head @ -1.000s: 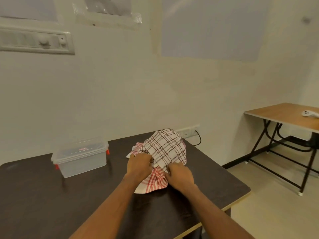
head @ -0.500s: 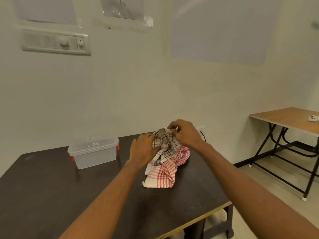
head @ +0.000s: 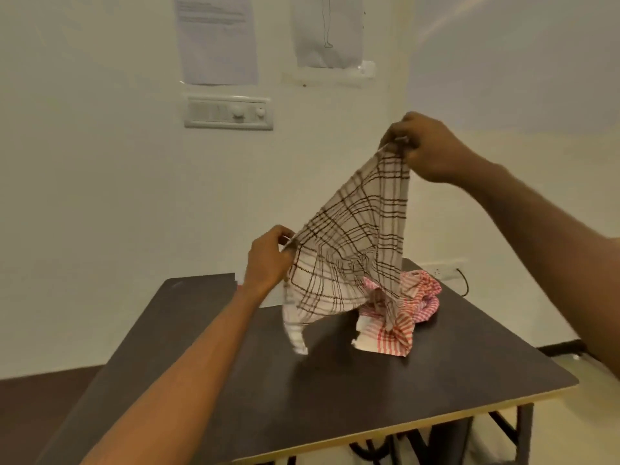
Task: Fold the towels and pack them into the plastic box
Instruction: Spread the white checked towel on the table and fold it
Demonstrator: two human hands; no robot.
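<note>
The left hand (head: 268, 260) is pinched shut on one corner of the brown checked towel (head: 349, 250). The right hand (head: 426, 146) pinches another corner, higher up. The towel hangs spread over the dark worktop (head: 335, 380); half a second ago it was bunched low (on the pile). The red striped towels (head: 402, 317) lie behind it. The plastic box is probably hidden by the arm.

Towel (head: 349, 250) above table (head: 335, 391), towel heap (head: 399, 313) behind-right.

Both hands lifting brown-checked towel (head: 349, 250), red-striped towel (head: 399, 317) on table (head: 302, 397)
</note>
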